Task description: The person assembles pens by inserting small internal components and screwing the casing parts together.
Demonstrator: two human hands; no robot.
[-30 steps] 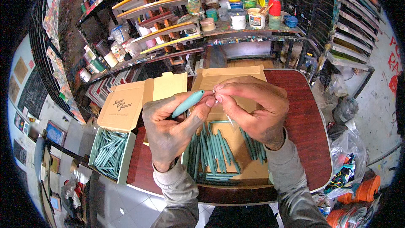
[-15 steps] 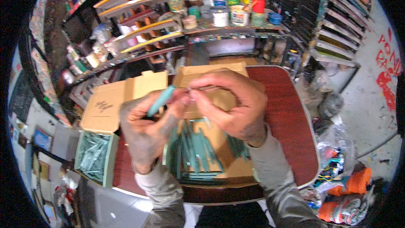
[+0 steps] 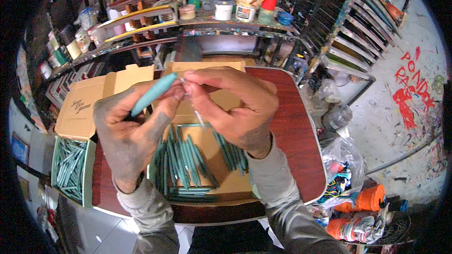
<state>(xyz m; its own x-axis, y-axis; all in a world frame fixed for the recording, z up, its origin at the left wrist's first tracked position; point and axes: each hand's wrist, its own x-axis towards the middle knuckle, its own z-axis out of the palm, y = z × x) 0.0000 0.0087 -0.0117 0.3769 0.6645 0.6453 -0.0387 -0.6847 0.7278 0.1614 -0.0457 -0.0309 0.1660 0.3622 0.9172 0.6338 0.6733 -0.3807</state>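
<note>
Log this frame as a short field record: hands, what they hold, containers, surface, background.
left hand: pinches a teal stick, raised above the table
right hand: fingertips meet the stick's upper end; a thin pale strand hangs below them
centre box: open cardboard, many teal sticks lying inside
left box: open, flap up, also filled with teal sticks
table: dark red wood
background: shelves with paint jars; paint-spattered floor at right

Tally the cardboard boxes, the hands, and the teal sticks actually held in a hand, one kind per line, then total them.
Cardboard boxes: 2, the box under the hands and the open box at the left
Hands: 2, left hand, right hand
Held teal stick: 1
Total: 5
</note>
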